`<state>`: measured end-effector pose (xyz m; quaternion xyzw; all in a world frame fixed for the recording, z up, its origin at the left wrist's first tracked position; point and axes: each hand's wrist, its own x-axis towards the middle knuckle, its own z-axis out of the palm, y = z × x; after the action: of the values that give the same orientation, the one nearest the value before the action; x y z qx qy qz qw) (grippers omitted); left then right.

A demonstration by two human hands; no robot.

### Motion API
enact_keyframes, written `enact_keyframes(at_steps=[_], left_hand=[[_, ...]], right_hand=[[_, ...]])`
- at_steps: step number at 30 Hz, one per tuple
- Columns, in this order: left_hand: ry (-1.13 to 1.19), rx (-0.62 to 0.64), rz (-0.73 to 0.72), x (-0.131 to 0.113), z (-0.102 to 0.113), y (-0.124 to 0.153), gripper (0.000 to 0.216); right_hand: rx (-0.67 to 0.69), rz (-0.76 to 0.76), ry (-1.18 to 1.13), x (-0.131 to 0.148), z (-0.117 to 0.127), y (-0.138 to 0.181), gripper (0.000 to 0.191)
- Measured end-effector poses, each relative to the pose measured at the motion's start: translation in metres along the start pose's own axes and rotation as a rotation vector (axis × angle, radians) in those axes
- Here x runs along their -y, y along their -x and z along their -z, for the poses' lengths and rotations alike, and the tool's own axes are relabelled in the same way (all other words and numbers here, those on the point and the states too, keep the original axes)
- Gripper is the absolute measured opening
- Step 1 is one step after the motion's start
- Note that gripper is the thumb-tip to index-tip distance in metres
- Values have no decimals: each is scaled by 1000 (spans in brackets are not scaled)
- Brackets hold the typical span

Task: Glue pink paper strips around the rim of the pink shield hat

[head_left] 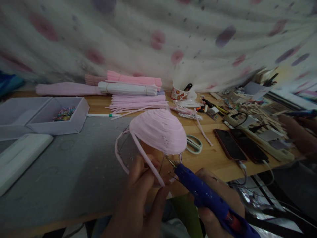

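Note:
My right hand (pixel 220 195) is wrapped round a blue hot glue gun (pixel 203 190). The metal nozzle points up and left, just under the lower edge of a dome of pale pink pipe cleaners (pixel 158 130). Rows of fuzzy strips cover the dome, and below it part of a thin wire frame shows bare. My left hand (pixel 141 198) pinches a loose pink pipe cleaner (pixel 147 158) that slants down from the dome's left side. Another pink-covered loop (pixel 119 152) curves out at the left. Whether glue is on the nozzle I cannot tell.
Pipe cleaner bundles (pixel 128 88) lie along the back. At left are a divided box (pixel 81 114) with colourful pins and a white case (pixel 24 158). Green-handled scissors (pixel 194 144), phones (pixel 230 143) and a power strip (pixel 262 138) sit right. Another person's hand (pixel 297 132) is at far right.

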<state>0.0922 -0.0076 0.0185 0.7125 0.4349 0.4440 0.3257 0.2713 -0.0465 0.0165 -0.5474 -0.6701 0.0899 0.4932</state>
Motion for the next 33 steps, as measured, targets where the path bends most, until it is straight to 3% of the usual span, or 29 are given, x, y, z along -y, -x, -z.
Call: enact_keyframes(at_steps=[20,29,31,33], left_hand=[[-28,66,-56,3,1,5,13],[-85,78,-104,8,0,3,10],[-93,68,-130,9,1,2,12],[-98,63,-148,10,1,2,11]], right_hand=[[238,-13,-24,-1,15,-1,44],[216,-50,47,-15,26,2,31],[137,-137,88,-25,34,4,33],[-56,-317,170,-37,43,5,37]])
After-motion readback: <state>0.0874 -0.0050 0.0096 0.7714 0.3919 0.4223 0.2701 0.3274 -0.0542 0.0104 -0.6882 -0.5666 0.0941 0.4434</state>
